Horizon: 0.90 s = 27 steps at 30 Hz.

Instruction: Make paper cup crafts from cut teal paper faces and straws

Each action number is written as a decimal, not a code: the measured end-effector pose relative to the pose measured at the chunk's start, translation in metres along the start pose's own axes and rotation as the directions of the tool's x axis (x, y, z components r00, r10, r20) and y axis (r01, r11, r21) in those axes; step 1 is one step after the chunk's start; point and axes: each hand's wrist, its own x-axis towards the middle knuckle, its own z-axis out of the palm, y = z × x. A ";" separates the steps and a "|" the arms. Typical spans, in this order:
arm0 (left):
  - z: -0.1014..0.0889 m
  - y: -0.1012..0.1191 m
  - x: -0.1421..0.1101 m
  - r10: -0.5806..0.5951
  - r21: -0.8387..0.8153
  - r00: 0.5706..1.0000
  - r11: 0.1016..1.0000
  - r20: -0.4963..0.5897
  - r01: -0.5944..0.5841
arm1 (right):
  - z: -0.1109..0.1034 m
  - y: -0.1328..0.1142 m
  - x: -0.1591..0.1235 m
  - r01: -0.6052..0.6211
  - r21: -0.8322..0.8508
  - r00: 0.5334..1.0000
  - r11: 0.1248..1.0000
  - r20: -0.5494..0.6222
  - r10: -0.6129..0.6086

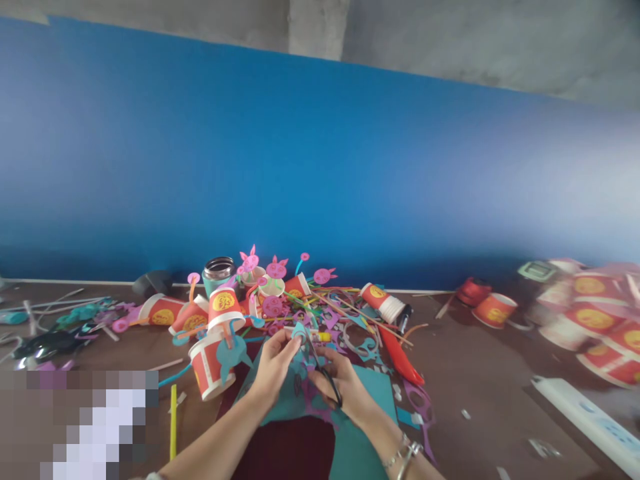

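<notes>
In my left hand (277,362) a small piece of blue paper (299,330) is pinched between thumb and fingers. My right hand (341,385) is closed round the black handles of a pair of scissors (327,377), whose blades point up toward the blue piece. Whether the blades touch the paper I cannot tell. Below both hands lie larger blue-green sheets (376,393) and purple paper scraps (316,399). Left of my left hand, a red and white paper cup (206,367) with a blue cut-out shape (233,355) leans tilted on the table.
Behind my hands is a heap of straws, scraps and paper cups (225,308) with pink animal cut-outs (277,268). A metal-rimmed container (219,269) stands among them. To the right are a red pouch-like item (403,357), blurred stacked cups (595,317) and a white power strip (590,423). A blue partition (300,160) closes the back.
</notes>
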 end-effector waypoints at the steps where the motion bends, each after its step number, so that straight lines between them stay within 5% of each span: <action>1: 0.000 0.000 0.000 -0.003 0.001 1.000 1.000 -0.002 0.003 | 0.000 0.000 0.000 -0.001 0.000 1.000 1.000 0.002 0.001; 6: 0.002 0.003 -0.002 -0.029 0.018 0.999 0.999 -0.022 0.030 | 0.000 0.001 0.000 -0.001 0.008 1.000 1.000 0.010 0.001; 17: 0.002 0.011 -0.003 -0.051 -0.024 0.991 0.998 0.126 0.055 | -0.002 -0.003 -0.002 -0.032 0.005 0.999 0.999 0.023 0.032; 27: 0.001 0.009 -0.002 -0.067 0.002 0.997 0.998 0.044 0.067 | -0.002 -0.004 -0.003 -0.018 0.042 0.999 0.999 0.035 0.016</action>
